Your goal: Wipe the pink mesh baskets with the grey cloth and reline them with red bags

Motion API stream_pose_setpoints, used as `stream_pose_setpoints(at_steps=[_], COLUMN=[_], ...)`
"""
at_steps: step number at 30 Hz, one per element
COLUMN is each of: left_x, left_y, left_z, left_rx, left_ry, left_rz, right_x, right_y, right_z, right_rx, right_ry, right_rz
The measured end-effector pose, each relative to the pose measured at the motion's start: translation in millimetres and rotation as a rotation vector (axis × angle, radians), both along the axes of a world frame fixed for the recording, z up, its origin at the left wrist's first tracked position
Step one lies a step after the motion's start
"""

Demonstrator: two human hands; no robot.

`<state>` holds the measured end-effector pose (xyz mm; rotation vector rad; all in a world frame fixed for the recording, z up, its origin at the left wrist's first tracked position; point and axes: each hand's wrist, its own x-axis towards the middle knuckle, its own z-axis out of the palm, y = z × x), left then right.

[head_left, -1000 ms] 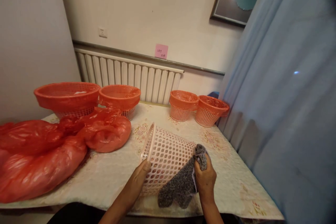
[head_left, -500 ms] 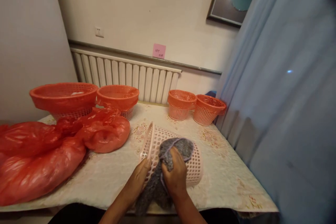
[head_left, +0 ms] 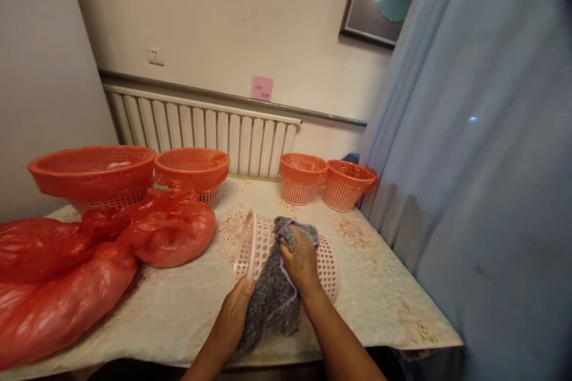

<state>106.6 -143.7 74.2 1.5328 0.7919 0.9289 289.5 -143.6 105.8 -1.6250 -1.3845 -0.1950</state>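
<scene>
A pale pink perforated plastic basket [head_left: 328, 268] lies on its side on the table, its mouth turned to the left. My left hand [head_left: 236, 305] grips the basket's rim at the near side, thumb on the outside; its other fingers are hidden. Bunched in my right hand [head_left: 302, 257] is a grey cloth [head_left: 276, 300] with a lilac edge, pressed against the upper side of the basket. The cloth's loose end hangs down over the near side of the basket between my hands.
Red-bag-lined baskets stand at the back: a large one [head_left: 111, 199], a medium one [head_left: 210, 196], and two small ones [head_left: 298, 191] [head_left: 342, 195]. Bulging red plastic bags [head_left: 179, 244] cover the table's left. A blue curtain [head_left: 424, 190] hangs along the right edge.
My right hand has slid the cloth up and away along the basket's side, and more of the cloth hangs loose. My left hand keeps its hold on the rim. The view has shifted slightly right.
</scene>
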Motion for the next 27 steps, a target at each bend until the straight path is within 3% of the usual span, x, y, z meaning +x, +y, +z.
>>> stream_pose_setpoints(at_steps=[7,10,14,17,20,24,27], left_x=[-0.1,-1.1,-4.8,-6.8,-7.6,-8.8,-9.1], left_y=[-8.1,-7.5,-3.9,-2.6,-3.1,-2.4,-1.5], left_z=[-1.0,-2.6,-2.3,-2.5,-9.7,-28.5,-35.6], left_rx=[-0.026,-0.023,0.011,0.027,0.014,0.03,0.048], left_ry=[0.012,0.049,0.059,0.037,0.038,0.02,0.02], left_rz=[-0.033,0.003,-0.024,-0.044,-0.02,0.032,0.053], right_x=[77.5,82.1,59.4,27.6,-11.5,-54.0,-64.1], right_y=[-35.8,-50.5,-57.7,-56.4,-52.5,-40.0,-23.7], right_z=[-34.9,-50.2,-70.8,-80.4,-76.6,-45.0,-14.4], right_rx=[-0.086,-0.058,0.053,0.119,0.185,0.194,0.174], right_ry=[0.154,0.225,0.186,0.079,-0.069,-0.185,-0.144], right_rz=[-0.333,-0.446,-0.542,-0.48,-0.29,0.069,0.16])
